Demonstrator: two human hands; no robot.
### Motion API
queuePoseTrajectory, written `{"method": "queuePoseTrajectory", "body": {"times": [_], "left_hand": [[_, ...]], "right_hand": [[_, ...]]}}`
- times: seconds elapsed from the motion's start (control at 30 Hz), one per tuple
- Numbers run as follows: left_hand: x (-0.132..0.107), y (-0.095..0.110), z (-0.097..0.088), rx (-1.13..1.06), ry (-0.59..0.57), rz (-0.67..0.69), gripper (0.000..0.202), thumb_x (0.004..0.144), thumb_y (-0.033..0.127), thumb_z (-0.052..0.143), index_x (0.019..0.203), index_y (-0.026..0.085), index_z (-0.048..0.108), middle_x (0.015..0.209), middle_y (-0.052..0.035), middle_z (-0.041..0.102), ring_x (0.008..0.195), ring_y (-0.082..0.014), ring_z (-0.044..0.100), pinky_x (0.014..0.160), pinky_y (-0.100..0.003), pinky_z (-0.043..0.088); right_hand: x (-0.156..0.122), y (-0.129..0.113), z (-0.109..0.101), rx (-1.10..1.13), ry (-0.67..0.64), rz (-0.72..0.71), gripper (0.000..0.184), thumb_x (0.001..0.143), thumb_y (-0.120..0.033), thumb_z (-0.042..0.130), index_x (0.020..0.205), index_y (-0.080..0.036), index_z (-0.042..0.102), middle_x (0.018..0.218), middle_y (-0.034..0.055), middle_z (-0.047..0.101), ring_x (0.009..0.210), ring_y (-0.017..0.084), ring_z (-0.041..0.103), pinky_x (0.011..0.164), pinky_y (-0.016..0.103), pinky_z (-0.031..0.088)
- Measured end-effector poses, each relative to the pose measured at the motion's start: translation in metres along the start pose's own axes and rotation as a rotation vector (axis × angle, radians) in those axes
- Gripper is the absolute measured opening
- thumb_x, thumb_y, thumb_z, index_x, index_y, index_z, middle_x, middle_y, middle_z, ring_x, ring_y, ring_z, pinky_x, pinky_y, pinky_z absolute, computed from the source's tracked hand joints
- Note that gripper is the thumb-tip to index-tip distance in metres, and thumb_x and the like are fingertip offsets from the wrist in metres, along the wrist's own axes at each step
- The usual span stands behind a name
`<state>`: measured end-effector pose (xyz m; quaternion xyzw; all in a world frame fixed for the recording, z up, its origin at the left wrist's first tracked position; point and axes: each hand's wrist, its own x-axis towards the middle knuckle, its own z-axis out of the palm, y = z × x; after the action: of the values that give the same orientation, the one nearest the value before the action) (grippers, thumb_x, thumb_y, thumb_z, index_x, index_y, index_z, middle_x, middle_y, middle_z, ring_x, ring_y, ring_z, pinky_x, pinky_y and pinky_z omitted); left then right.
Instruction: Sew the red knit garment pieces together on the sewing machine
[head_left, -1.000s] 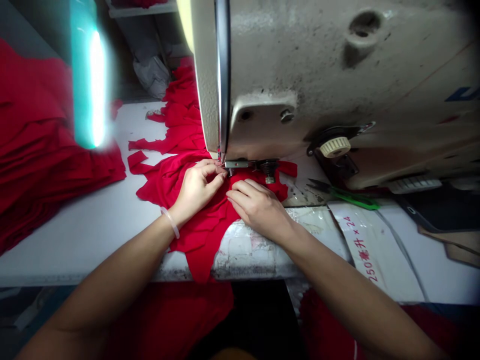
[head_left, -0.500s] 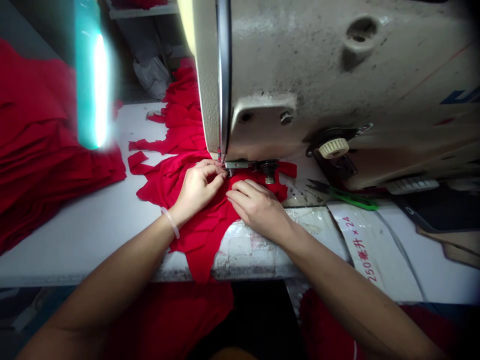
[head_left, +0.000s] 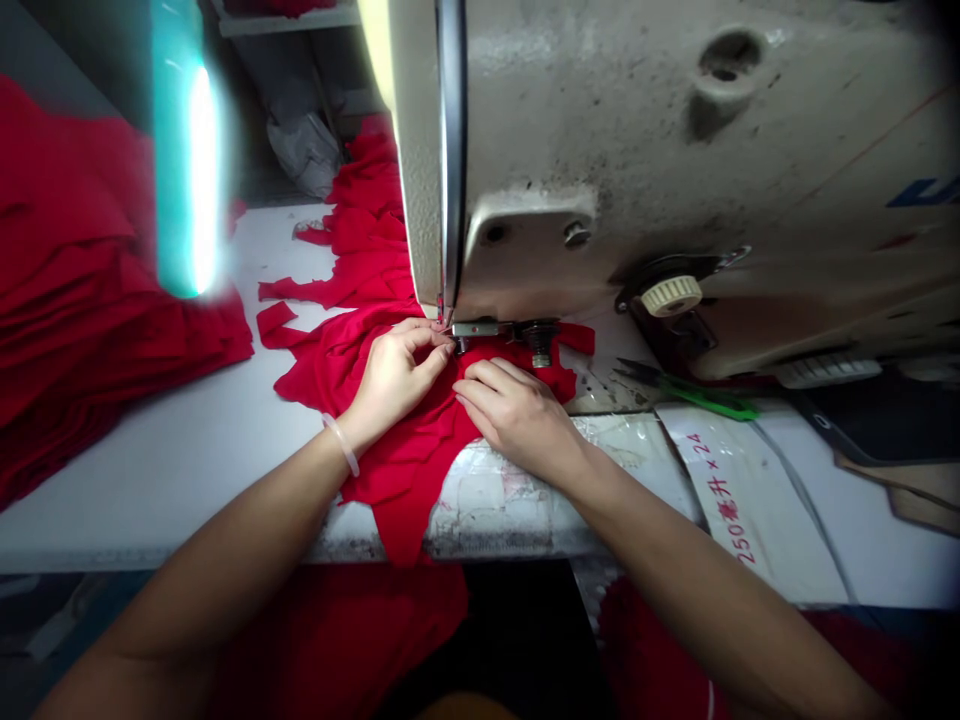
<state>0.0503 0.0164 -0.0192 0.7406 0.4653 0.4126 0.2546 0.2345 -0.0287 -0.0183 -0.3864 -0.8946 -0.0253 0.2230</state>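
Observation:
Red fabric (head_left: 405, 470) lies bunched under the sewing machine (head_left: 570, 130), and one flap hangs over the table's front edge. My left hand (head_left: 401, 375) is closed in a pinch on the fabric close beside the needle area (head_left: 442, 315); its fingertips are partly hidden by the machine's foot. To the right, my right hand (head_left: 517, 415) has its fingers together and bent, gripping the fabric just in front of the metal guide (head_left: 476, 329). Its thumb is mostly hidden. A pale bracelet (head_left: 341, 444) circles my left wrist.
A tall pile of red fabric (head_left: 82, 300) stands on the left of the white table (head_left: 225, 440). Green-handled snips (head_left: 705, 397) lie right of the machine foot, near a dark phone-like object (head_left: 885, 420). A bright lamp (head_left: 184, 160) hangs at upper left.
Both hands and the fabric stay in practically the same place. The whole view has shifted very slightly.

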Motion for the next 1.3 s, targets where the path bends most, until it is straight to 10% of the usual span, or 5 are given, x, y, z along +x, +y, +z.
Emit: {"method": "queuePoseTrajectory", "body": {"times": [1.3], "left_hand": [[0.008,-0.006,-0.006,0.033,-0.075,-0.051,0.017,0.084,0.02,0.063,0.1,0.017,0.068,0.109,-0.0069,0.067,0.106,-0.0217,0.062,0.1,-0.034,0.046]], "right_hand": [[0.001,-0.002,-0.002,0.13,0.031,0.023,0.023,0.099,-0.021,0.046,0.099,-0.014,0.068,0.103,0.0125,0.066,0.096,0.023,0.06,0.086,0.037,0.051]]}}
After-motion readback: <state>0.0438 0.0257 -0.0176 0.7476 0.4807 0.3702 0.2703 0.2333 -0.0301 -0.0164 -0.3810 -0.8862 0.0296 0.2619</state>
